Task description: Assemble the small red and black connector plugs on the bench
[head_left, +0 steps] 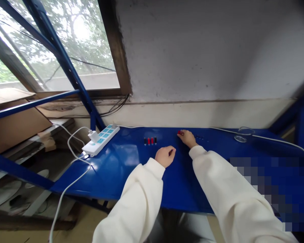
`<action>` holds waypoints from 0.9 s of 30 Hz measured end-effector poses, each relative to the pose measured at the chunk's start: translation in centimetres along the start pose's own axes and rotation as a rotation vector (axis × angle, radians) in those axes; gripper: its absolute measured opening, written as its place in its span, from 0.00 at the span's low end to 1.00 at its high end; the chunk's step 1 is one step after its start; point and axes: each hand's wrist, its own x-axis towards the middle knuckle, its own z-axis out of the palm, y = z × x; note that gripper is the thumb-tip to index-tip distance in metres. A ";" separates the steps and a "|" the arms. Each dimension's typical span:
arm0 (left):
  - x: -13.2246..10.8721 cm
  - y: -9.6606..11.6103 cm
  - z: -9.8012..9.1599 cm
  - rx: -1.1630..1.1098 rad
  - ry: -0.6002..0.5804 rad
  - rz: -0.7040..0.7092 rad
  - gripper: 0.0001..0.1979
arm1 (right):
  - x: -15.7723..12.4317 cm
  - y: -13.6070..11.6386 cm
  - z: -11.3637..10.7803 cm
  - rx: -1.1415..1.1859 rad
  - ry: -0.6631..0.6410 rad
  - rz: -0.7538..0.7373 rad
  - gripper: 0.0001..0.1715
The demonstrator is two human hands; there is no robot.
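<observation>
My right hand [187,138] reaches to the far side of the blue table [121,168], its fingertips pinched on a small red piece [179,132]. My left hand [165,156] rests curled on the table top nearer to me; what it holds, if anything, is hidden. A short row of small black and red pieces [150,140] stands upright left of both hands. A few tiny dark dots [200,137] lie just right of my right hand. Both arms wear white sleeves.
A white power strip [100,139] with blue sockets, a white plug and cable lies at the table's left rear corner. A thin white cable with a loop [240,138] runs along the back right. Blue frame bars, a window and cardboard stand to the left.
</observation>
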 end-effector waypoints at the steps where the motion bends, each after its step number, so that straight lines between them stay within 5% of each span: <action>1: 0.0 0.0 0.0 0.004 -0.002 0.004 0.12 | 0.1 0.1 0.1 0.002 -0.011 0.002 0.09; 10: -0.1 -0.2 0.2 0.045 0.001 -0.030 0.12 | 0.3 0.6 0.3 -0.003 -0.057 0.012 0.07; 20: 0.1 -1.0 -0.5 0.166 0.060 -0.341 0.33 | -0.3 0.2 -0.5 0.015 -0.013 0.011 0.07; 27: 0.6 -1.3 -1.8 0.332 -0.008 -0.563 0.35 | -0.2 0.1 -0.6 0.015 -0.036 0.026 0.08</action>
